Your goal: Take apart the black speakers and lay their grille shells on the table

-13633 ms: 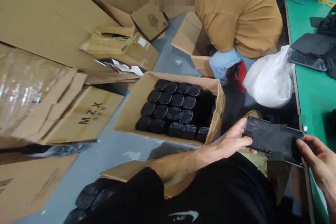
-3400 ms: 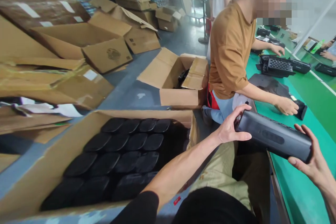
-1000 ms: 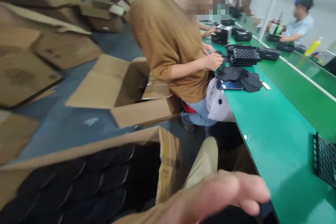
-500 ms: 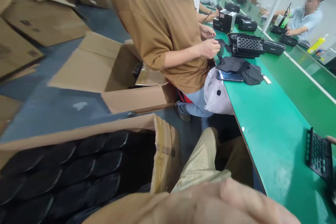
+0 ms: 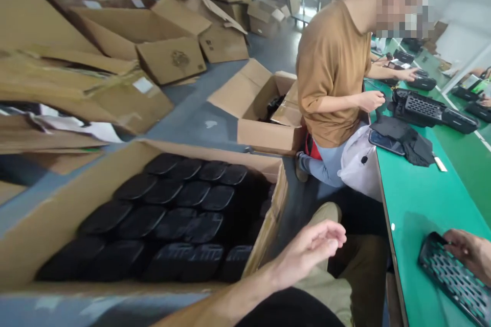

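Observation:
My left hand (image 5: 312,246) hovers over my knee beside an open cardboard box (image 5: 49,225), fingers loosely apart and holding nothing. The box is packed with several upright black speaker housings (image 5: 169,214). My right hand (image 5: 470,253) rests at the lower right on the green bench (image 5: 414,199), fingers curled over the near end of a black perforated grille part (image 5: 450,276) lying flat there.
A person in a brown shirt (image 5: 333,71) sits ahead on my right at the bench, handling black parts (image 5: 422,110), with a phone (image 5: 385,142) and a white bag (image 5: 360,168) close by. Another open box (image 5: 264,112) stands on the floor ahead. Flattened cartons (image 5: 95,66) pile up on the left.
The long black housing held in both hands earlier is gone from them. My view has swung left to the box, my left hand has moved off toward it, and my right hand now lies on the grille.

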Action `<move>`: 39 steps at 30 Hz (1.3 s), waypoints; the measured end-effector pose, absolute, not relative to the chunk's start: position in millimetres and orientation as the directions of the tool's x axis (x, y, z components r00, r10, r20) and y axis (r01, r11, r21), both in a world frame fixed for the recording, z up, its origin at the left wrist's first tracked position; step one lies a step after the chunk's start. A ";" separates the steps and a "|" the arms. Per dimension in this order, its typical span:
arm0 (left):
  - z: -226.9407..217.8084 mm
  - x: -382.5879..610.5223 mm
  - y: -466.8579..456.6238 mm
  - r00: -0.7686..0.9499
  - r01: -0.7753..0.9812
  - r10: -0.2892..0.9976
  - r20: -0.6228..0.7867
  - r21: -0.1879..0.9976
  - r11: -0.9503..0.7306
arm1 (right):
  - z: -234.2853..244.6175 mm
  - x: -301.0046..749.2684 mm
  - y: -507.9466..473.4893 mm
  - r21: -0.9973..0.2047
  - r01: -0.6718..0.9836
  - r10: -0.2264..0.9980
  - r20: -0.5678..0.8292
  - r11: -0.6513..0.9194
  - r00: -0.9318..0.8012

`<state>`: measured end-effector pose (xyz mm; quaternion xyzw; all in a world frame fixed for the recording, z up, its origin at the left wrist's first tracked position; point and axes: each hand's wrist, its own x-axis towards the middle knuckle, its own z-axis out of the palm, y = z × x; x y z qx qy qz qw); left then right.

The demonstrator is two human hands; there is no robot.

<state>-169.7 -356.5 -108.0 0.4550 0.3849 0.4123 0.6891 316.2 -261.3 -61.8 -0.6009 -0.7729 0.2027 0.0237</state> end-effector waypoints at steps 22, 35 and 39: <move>-84.4 23.7 -54.0 0.647 0.573 0.607 0.462 0.230 -0.786 | -82.0 271.0 38.9 -0.413 0.896 0.987 -0.084 -0.162 0.140; -126.5 64.1 -21.3 0.615 0.676 0.687 0.387 0.190 -0.712 | -41.1 278.5 55.1 -0.441 0.854 0.925 0.118 -0.277 0.361; -124.5 63.7 -22.1 0.617 0.675 0.695 0.369 0.206 -0.708 | -2.7 299.0 52.5 -0.439 0.853 0.882 0.231 -0.282 0.411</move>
